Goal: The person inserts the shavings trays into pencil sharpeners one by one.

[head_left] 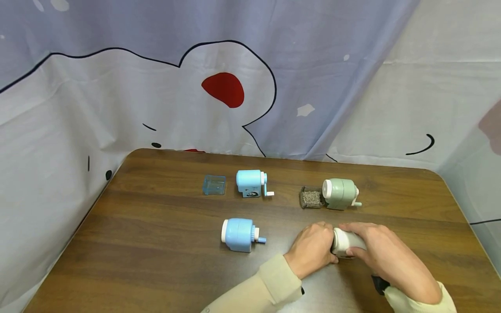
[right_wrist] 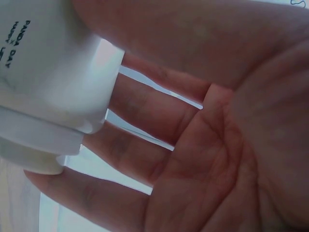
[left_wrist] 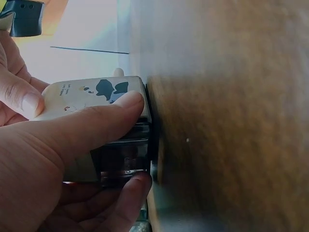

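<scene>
A white hand-crank pencil sharpener (head_left: 348, 241) stands near the table's right front, between both hands. My right hand (head_left: 385, 248) grips its body, thumb on the near side and fingers on the far side. Printed lettering shows on the white sharpener (right_wrist: 53, 72) in the right wrist view. At the sharpener's front end is my left hand (head_left: 313, 245). In the left wrist view, the left thumb presses the printed side near the base, and a fingertip touches the edge of a dark see-through shavings drawer (left_wrist: 125, 157). Whether the drawer sits fully in cannot be told.
A blue sharpener (head_left: 239, 234) stands left of the hands. Behind are a light-blue sharpener (head_left: 249, 180), a clear blue drawer (head_left: 214, 184), and a green sharpener (head_left: 340, 193) beside a drawer of shavings (head_left: 311, 198). A printed curtain (head_left: 156, 95) hangs behind the wooden table (head_left: 148, 243).
</scene>
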Tool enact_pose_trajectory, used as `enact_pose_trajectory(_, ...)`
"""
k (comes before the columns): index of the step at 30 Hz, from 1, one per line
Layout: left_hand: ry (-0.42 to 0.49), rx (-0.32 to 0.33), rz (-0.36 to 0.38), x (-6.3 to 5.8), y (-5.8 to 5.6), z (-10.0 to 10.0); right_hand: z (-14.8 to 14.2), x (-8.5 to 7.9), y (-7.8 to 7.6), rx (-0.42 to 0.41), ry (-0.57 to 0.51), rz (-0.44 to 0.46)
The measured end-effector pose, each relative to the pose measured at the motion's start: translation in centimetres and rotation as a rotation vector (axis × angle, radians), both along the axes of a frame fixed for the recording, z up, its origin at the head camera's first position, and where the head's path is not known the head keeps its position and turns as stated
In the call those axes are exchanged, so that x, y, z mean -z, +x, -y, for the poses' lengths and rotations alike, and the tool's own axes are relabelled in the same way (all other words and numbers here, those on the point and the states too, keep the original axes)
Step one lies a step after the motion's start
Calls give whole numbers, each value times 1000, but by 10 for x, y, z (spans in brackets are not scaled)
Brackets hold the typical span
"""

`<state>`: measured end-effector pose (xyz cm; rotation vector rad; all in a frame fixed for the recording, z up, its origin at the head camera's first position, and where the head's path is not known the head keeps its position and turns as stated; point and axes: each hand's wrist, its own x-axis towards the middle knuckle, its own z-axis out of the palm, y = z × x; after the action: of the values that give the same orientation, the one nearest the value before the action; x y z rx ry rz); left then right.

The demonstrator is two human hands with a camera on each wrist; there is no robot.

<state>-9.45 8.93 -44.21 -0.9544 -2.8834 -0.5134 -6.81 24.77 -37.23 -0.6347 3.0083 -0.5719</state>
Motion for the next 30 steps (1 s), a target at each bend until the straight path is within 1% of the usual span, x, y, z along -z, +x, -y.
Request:
enact_pose_trajectory(16, 15, -4, 8, 1, -3, -2, 1, -1, -2, 2, 6, 6)
enact_pose_trajectory(23, 5, -8, 9, 1, -3, -3, 2, -1, -1, -2, 3, 2)
enact_pose_trajectory(25, 6, -5, 13, 1, -2, -3, 2, -1, -1, -4, 3, -6)
enact_pose_trajectory(30, 30, -5, 51, 1, 0, -1, 1, 0, 0, -8, 1, -16)
